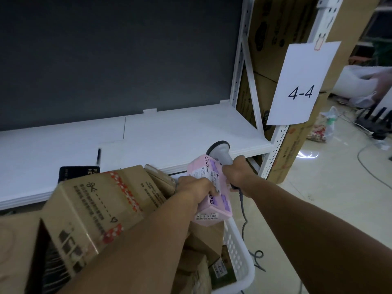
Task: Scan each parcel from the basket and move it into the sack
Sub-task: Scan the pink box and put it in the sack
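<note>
The left hand [198, 187] grips a pink parcel [212, 217], fingers curled over its label, above the right rim of the white basket [240, 257] of cardboard boxes [95, 200]. The right hand [237, 172] is wrapped round the scanner [220, 148], just beside the parcel's far end, at the shelf's [169, 128] front edge

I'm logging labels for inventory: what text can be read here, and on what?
"4-4": paper sign on the shelf post.
"Con": pink parcel.
"4207": label in the basket.
"PU", "HE": dark packet.
Cardboard box print, pink parcel's labels: too blurred.
</note>
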`<action>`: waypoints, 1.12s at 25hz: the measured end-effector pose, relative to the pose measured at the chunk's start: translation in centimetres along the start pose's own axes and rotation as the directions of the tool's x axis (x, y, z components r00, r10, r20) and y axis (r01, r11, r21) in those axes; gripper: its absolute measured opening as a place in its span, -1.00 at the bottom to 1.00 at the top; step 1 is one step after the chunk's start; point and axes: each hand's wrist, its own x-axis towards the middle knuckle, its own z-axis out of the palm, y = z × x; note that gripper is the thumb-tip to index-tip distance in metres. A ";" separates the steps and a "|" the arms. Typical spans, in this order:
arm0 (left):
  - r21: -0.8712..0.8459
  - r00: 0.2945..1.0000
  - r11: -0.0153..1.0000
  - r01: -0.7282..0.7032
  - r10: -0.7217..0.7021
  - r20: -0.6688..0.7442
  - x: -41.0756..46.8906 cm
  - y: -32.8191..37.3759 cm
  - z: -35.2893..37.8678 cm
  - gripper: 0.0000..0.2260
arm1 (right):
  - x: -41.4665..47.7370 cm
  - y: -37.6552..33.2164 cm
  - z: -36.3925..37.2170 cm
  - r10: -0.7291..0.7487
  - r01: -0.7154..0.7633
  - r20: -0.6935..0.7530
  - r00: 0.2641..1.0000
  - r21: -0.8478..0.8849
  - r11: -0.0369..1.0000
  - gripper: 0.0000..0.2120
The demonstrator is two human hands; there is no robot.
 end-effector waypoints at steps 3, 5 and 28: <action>-0.003 0.996 0.996 -0.094 0.094 0.001 -6.3 2.9 -3.1 -0.32 | -2.6 -2.7 -1.0 -0.075 0.076 -0.066 0.995 0.013 0.997 -0.71; -0.002 0.990 0.990 -0.138 0.138 -0.037 -9.0 3.9 -5.3 -0.44 | -4.7 -4.7 -1.4 -0.114 0.119 -0.094 0.989 0.045 0.992 -0.77; -0.147 0.897 0.919 -0.366 0.306 -0.320 -28.4 -2.0 -28.1 -0.74 | -26.0 -20.1 7.4 -0.398 0.381 0.031 0.917 0.230 0.896 -0.79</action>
